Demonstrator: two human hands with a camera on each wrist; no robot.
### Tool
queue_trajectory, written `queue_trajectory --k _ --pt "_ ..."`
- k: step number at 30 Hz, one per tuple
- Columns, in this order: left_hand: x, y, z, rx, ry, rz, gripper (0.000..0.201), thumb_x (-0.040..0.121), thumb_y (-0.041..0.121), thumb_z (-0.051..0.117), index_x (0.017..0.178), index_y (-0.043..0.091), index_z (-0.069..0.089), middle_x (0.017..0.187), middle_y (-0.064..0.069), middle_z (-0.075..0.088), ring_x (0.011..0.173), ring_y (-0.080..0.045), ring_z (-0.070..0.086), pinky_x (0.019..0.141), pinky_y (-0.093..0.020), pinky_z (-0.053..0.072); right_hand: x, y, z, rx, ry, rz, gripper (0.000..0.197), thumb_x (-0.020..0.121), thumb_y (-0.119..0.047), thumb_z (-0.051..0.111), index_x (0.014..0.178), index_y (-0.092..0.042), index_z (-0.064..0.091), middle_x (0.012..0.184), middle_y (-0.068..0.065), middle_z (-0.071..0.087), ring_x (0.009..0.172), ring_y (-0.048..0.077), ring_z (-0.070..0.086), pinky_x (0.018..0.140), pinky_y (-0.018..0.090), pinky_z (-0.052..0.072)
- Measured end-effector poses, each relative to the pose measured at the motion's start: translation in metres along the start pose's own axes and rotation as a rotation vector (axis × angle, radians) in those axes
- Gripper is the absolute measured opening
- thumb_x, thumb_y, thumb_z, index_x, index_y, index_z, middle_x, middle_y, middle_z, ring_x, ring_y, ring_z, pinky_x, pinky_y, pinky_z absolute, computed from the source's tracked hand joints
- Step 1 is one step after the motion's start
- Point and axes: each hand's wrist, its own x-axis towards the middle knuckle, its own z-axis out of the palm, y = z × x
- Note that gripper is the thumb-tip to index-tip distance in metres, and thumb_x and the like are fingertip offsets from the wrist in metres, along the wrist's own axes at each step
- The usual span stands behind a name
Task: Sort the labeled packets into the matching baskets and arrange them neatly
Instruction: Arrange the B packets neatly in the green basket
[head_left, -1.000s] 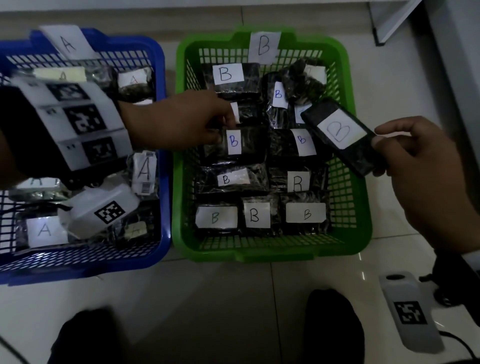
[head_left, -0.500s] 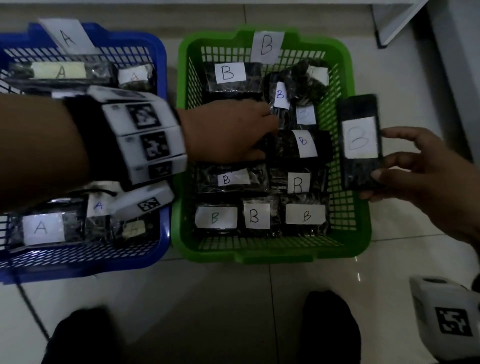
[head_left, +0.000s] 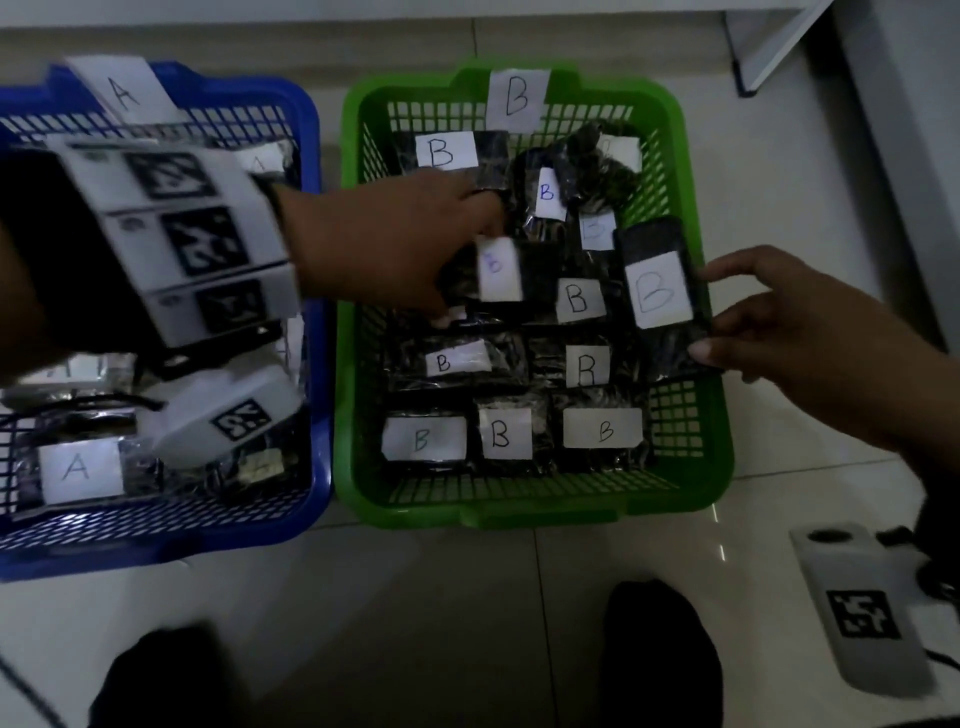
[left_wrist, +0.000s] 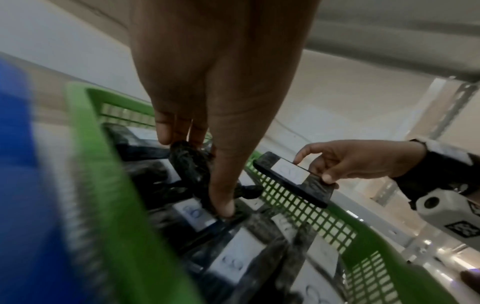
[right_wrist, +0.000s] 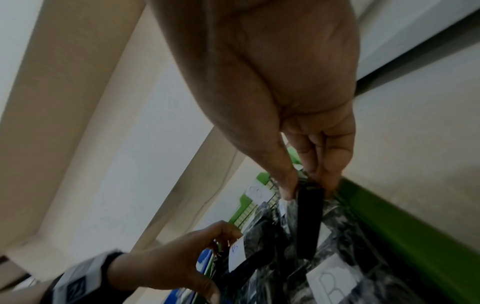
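A green basket (head_left: 519, 512) tagged B holds several black packets with white B labels. My left hand (head_left: 467, 265) reaches into its middle and grips a packet with a blue B label (head_left: 498, 270); the thumb (left_wrist: 223, 209) presses on its near edge. My right hand (head_left: 704, 312) pinches a black packet with a large B label (head_left: 657, 291) and holds it over the basket's right side, above the packets; in the right wrist view the packet (right_wrist: 309, 222) hangs edge-on. To the left stands a blue basket (head_left: 156, 540) tagged A with A-labeled packets (head_left: 78, 467).
My left forearm and its white wrist camera (head_left: 223, 415) hang over the blue basket. A white marker block (head_left: 857, 608) lies on the tiled floor at bottom right. Two dark shoes (head_left: 660, 654) stand just in front of the baskets. A white furniture leg (head_left: 769, 47) is at the far right.
My left hand has drawn back slightly to the left, uncovering the blue-labeled B packet it grips. My right hand has carried its B packet leftward from beyond the rim over the basket.
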Motion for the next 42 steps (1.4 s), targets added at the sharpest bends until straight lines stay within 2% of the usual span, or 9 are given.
queue_trajectory --k 4,10,13,19,22,26,30,39,42 --pt "-0.021 -0.019 0.02 0.168 -0.081 -0.022 0.091 0.061 0.061 0.073 0.134 0.024 0.033 0.132 -0.003 0.046 0.117 -0.024 0.046 0.091 -0.037 0.036 0.01 -0.023 0.013 -0.409 -0.049 -0.1 0.041 0.083 -0.015 0.069 0.116 -0.023 0.046 0.089 0.002 0.059 0.065 0.006 0.048 0.051 0.017 0.035" --pt "-0.021 -0.019 0.033 0.175 -0.023 -0.011 0.091 0.061 0.073 0.061 0.132 0.023 0.033 0.123 -0.003 0.044 0.11 -0.023 0.046 0.089 -0.036 0.03 0.034 -0.043 0.025 -0.628 -0.004 -0.111 0.035 0.089 -0.009 0.06 0.122 -0.005 0.048 0.101 0.019 0.057 0.073 0.017 0.042 0.057 0.028 0.033" --pt "-0.024 -0.016 0.029 0.151 0.051 -0.008 0.087 0.067 0.079 0.038 0.128 0.017 0.042 0.117 -0.007 0.045 0.103 -0.025 0.047 0.088 -0.037 0.036 0.043 -0.047 0.028 -0.646 0.018 -0.116 0.03 0.09 -0.007 0.058 0.119 -0.002 0.052 0.108 0.022 0.058 0.082 0.024 0.049 0.06 0.025 0.03" --pt "0.043 0.0 -0.036 -0.029 0.315 0.029 0.054 0.091 0.04 0.053 0.134 0.013 0.038 0.127 -0.015 0.045 0.106 -0.031 0.051 0.089 -0.04 0.044 0.038 -0.042 0.033 -0.672 -0.012 -0.058 0.03 0.097 -0.011 0.047 0.126 -0.008 0.05 0.115 0.015 0.058 0.089 0.019 0.051 0.061 0.022 0.024" --pt "0.085 0.011 -0.05 -0.067 0.241 0.052 0.058 0.092 0.041 0.052 0.143 0.022 0.031 0.131 -0.014 0.044 0.116 -0.03 0.048 0.092 -0.038 0.04 0.033 -0.037 0.03 -0.639 0.052 -0.087 0.033 0.093 -0.019 0.056 0.125 -0.013 0.052 0.107 0.011 0.064 0.084 0.02 0.055 0.06 0.022 0.03" --pt "0.107 0.022 -0.029 0.106 0.167 0.057 0.048 0.091 0.037 0.054 0.136 0.022 0.042 0.129 -0.014 0.043 0.106 -0.033 0.055 0.077 -0.037 0.045 0.028 -0.033 0.019 -0.498 0.126 -0.064 0.041 0.086 -0.022 0.066 0.125 -0.013 0.056 0.109 0.011 0.067 0.09 0.023 0.062 0.061 0.017 0.035" --pt "0.101 0.011 -0.021 -0.149 0.297 -0.047 0.043 0.084 0.022 0.062 0.124 0.014 0.05 0.122 -0.015 0.045 0.102 -0.032 0.055 0.08 -0.034 0.044 0.03 -0.033 0.012 -0.369 0.174 -0.09 0.038 0.085 -0.02 0.067 0.12 -0.012 0.055 0.103 0.011 0.066 0.068 0.012 0.05 0.051 0.013 0.035" --pt "0.032 -0.026 -0.024 -0.358 0.402 -0.08 0.032 0.076 0.022 0.072 0.105 0.014 0.06 0.102 -0.009 0.05 0.089 -0.02 0.051 0.076 -0.027 0.04 0.073 -0.055 0.014 -0.544 0.184 -0.122 0.027 0.092 -0.006 0.054 0.117 0.002 0.052 0.106 0.023 0.061 0.089 0.032 0.057 0.069 0.034 0.041" --pt "0.028 -0.028 -0.013 -0.364 0.374 -0.098 0.032 0.077 0.021 0.073 0.107 0.016 0.061 0.109 -0.007 0.049 0.092 -0.018 0.051 0.08 -0.027 0.041 0.08 -0.06 0.015 -0.556 0.188 -0.113 0.024 0.09 -0.004 0.054 0.113 0.002 0.05 0.099 0.025 0.061 0.084 0.035 0.058 0.067 0.038 0.047"
